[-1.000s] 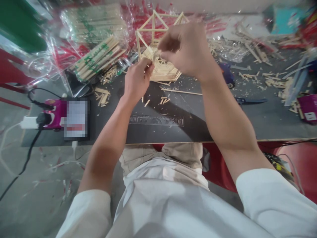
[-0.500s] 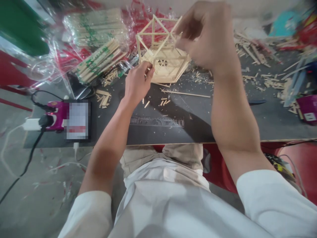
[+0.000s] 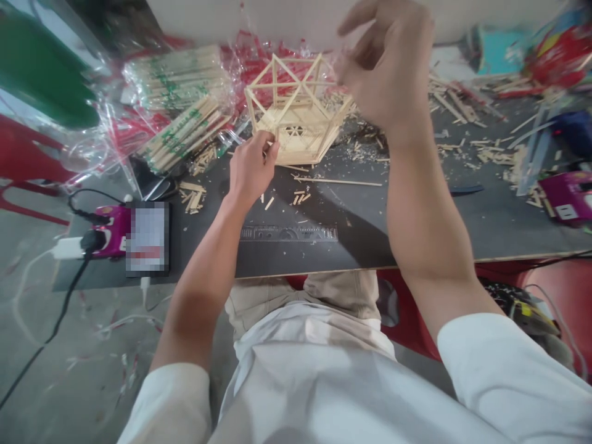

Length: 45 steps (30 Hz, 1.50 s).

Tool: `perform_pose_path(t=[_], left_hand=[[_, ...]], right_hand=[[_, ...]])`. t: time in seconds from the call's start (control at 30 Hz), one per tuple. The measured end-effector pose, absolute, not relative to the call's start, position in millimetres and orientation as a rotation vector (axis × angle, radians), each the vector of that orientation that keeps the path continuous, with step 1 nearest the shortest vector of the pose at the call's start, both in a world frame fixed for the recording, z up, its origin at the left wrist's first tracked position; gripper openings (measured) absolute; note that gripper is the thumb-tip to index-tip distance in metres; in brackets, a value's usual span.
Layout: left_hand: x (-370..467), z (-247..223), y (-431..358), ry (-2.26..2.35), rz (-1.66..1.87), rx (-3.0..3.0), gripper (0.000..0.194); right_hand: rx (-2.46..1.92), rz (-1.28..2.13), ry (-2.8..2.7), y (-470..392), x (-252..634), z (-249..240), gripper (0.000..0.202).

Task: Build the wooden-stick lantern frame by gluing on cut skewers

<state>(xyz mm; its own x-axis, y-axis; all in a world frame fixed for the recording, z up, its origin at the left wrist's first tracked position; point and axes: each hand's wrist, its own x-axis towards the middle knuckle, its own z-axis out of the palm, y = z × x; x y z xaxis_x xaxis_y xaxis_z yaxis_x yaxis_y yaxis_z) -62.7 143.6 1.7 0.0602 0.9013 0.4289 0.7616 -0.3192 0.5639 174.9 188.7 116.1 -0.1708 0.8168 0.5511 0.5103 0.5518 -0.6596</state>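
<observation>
A model frame of thin wooden sticks [image 3: 301, 84], many-sided with crossed braces and a slatted floor, stands on the dark table. My left hand [image 3: 253, 161] pinches its near left edge between thumb and fingers. Above the frame's right side, my right hand [image 3: 391, 65] is raised with fingers apart, somewhat blurred, and I see nothing in it. A single long stick [image 3: 340, 181] lies just in front of the frame, with short cut pieces [image 3: 301, 198] beside it. Closer to me is a clear plastic ruler [image 3: 289, 233].
Wrapped bundles of sticks [image 3: 178, 139] lie at the back left. A purple power strip [image 3: 111, 231] with plugs and a phone [image 3: 148, 237] occupy the left front. Scraps [image 3: 453, 102], a dark blade-like tool [image 3: 466, 190] and a purple box [image 3: 567, 197] are on the right.
My right hand has drawn up from the frame's upper right corner, its fingers spreading wider. My left hand keeps its pinch. The whole view has shifted slightly, with the table lower in it.
</observation>
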Motion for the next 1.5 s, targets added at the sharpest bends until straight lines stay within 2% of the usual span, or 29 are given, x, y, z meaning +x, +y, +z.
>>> perform_pose_path(t=[0.07, 0.13, 0.3, 0.47, 0.57, 0.77, 1.0, 1.1, 1.33, 1.5], left_hand=[[-62, 1, 144, 1.696, 1.152, 2.147, 0.036], [-62, 1, 144, 1.683, 1.190, 2.146, 0.036], [-62, 3, 142, 1.678, 1.196, 2.147, 0.037], [-62, 7, 140, 1.715, 1.123, 2.138, 0.034], [-62, 8, 139, 1.743, 1.105, 2.150, 0.032], [-61, 7, 138, 1.797, 1.105, 2.183, 0.026], [-59, 9, 137, 1.839, 1.063, 2.217, 0.022], [-59, 9, 136, 1.839, 1.056, 2.210, 0.020], [-61, 11, 137, 1.798, 1.034, 2.219, 0.018], [-63, 11, 136, 1.755, 1.027, 2.218, 0.017]], right_hand=[[-1.074, 0.333, -1.787, 193, 178, 113, 0.044], [-1.069, 0.325, -1.760, 199, 179, 106, 0.044], [-1.039, 0.313, -1.743, 211, 189, 82, 0.011], [-1.022, 0.130, -1.716, 209, 212, 53, 0.055], [-1.084, 0.118, -1.729, 202, 228, 29, 0.065], [-1.123, 0.195, -1.616, 204, 241, -14, 0.048], [-1.110, 0.348, -1.601, 206, 224, -19, 0.027], [-1.109, 0.342, -1.603, 206, 220, -21, 0.024], [-1.083, 0.495, -1.689, 217, 214, -40, 0.071], [-1.026, 0.671, -1.690, 224, 210, -50, 0.080]])
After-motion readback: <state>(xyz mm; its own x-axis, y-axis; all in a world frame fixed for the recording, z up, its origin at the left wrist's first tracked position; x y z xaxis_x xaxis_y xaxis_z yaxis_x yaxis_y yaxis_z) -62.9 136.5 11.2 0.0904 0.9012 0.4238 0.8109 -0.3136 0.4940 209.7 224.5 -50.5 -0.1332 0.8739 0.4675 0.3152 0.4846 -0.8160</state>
